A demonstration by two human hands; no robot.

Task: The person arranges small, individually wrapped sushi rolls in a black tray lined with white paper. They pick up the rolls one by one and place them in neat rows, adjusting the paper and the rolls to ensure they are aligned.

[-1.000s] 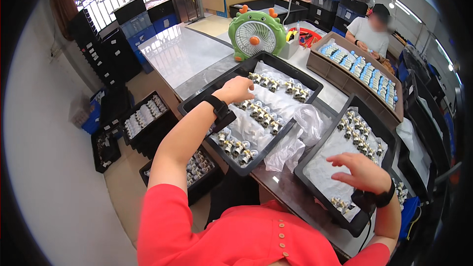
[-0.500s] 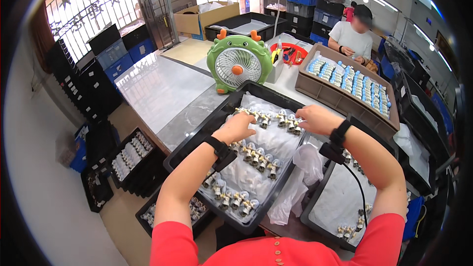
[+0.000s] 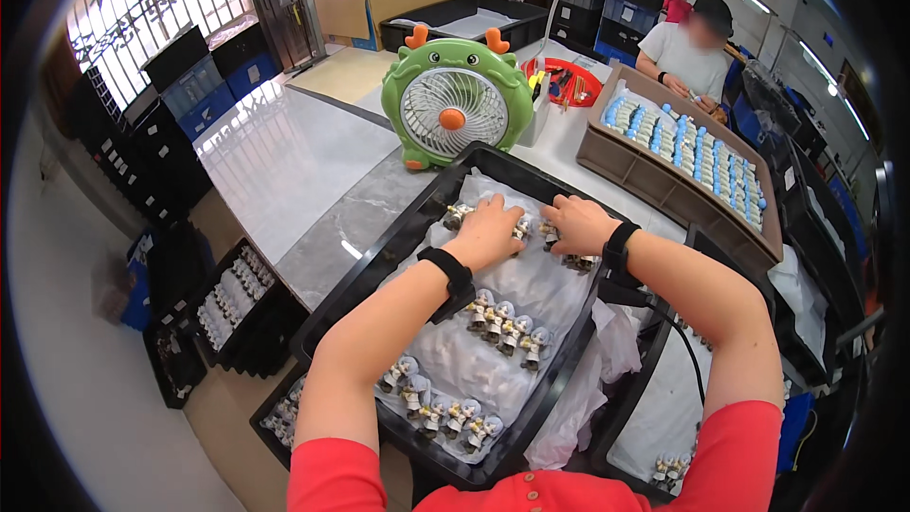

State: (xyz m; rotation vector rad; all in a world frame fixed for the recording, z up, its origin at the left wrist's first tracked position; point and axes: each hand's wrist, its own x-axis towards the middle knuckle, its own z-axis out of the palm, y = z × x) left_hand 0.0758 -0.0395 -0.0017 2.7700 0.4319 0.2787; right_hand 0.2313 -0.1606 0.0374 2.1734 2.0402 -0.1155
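Note:
A black tray [image 3: 327, 308] lined with white plastic sheeting [image 3: 455, 356] lies tilted in front of me. Rows of small white-and-gold figurines [image 3: 512, 330] with clear domed tops rest on the sheeting. At the far row, my left hand [image 3: 488, 235] curls its fingers round a figurine [image 3: 520, 226]. Just to its right, my right hand [image 3: 580, 226] bends its fingers and thumb about another figurine [image 3: 549, 231]. Both figurines are partly covered by my fingers. More of that row shows under my right palm.
A green cartoon fan [image 3: 457, 100] stands beyond the tray. At the right is a brown crate [image 3: 664, 171] of blue-and-white pieces, with a person [image 3: 684, 52] seated behind it. Another black tray [image 3: 616, 408] lies under my right arm, beside crumpled plastic [image 3: 588, 384].
My left hand has moved right along the far row, and my right hand has come in toward it. Their fingers now bend closer round the figurines. The view has shifted slightly.

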